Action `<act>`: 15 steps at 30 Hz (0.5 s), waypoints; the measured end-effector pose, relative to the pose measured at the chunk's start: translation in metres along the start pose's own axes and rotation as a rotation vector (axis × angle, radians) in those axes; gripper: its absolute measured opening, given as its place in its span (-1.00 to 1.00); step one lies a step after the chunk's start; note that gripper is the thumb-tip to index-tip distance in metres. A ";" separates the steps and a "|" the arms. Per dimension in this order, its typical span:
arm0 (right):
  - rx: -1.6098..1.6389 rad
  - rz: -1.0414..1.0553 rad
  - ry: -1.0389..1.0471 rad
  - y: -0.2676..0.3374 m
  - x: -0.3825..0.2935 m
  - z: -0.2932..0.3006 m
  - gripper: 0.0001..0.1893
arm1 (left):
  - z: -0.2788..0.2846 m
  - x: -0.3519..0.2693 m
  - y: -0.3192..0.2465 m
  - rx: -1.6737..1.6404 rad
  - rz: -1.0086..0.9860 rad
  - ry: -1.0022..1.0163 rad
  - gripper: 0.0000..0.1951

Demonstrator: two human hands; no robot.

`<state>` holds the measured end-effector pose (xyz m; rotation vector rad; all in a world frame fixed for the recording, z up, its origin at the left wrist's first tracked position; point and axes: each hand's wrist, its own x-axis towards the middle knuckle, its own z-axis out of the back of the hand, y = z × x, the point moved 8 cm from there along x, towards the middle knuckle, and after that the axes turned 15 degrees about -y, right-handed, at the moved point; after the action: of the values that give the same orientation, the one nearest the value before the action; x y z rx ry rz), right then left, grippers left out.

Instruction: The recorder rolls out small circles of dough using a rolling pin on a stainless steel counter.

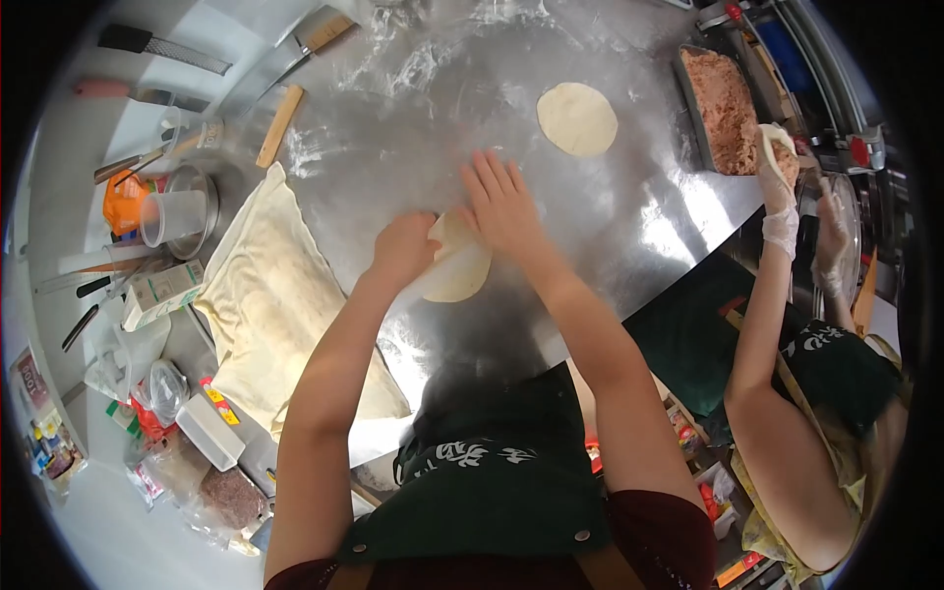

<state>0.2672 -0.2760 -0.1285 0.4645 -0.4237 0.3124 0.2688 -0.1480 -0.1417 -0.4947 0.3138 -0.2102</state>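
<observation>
A thin, pale dough round (461, 269) lies on the floured metal worktop (413, 147) before me. My left hand (404, 249) has its fingers curled at the round's upper left edge and appears to pinch it. Flat and spread, my right hand (505, 206) rests over the round's upper right edge, fingers pointing away from me. Part of the edge is hidden beneath both hands. A second dough round (577, 119) lies farther off to the right. Left of my forearm is a large sheet of dough (273, 295) with lumps showing under it.
A co-worker's gloved hand (778, 177) holds dough with filling beside a metal tray of minced filling (719, 110). At left are a short wooden rod (280, 125), a knife (310, 48), a plastic measuring cup (173, 217), a carton (164, 295) and a white container (210, 431).
</observation>
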 end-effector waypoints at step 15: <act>0.176 0.027 0.224 0.004 -0.115 0.093 -0.56 | 0.020 -0.063 0.017 -0.841 0.394 -0.159 -0.64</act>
<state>0.1360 -0.3403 -0.1046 0.5892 -0.1844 0.4256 0.2196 -0.1075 -0.1183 -1.2552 0.3305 0.3667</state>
